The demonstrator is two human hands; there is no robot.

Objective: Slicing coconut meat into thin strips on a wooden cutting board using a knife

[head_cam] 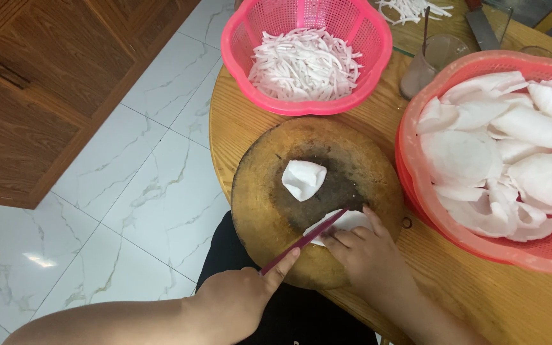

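A round, dark-worn wooden cutting board (263,198) lies on the wooden table (480,300). My left hand (237,300) grips a thin knife with a reddish blade (314,233), thumb along its spine. The blade rests on a white coconut-like piece (352,220) at the board's near right. My right hand (365,255) presses that piece down with its fingertips beside the blade. A second white piece (303,179) lies loose at the board's centre.
Behind the board a pink basket (368,38) holds white strips (305,64). To the right, a red basket (416,191) is full of large white pieces (512,147). A glass cup (436,57) and a cleaver (480,25) stand at the back. Left: marble floor and a wooden cabinet (33,83).
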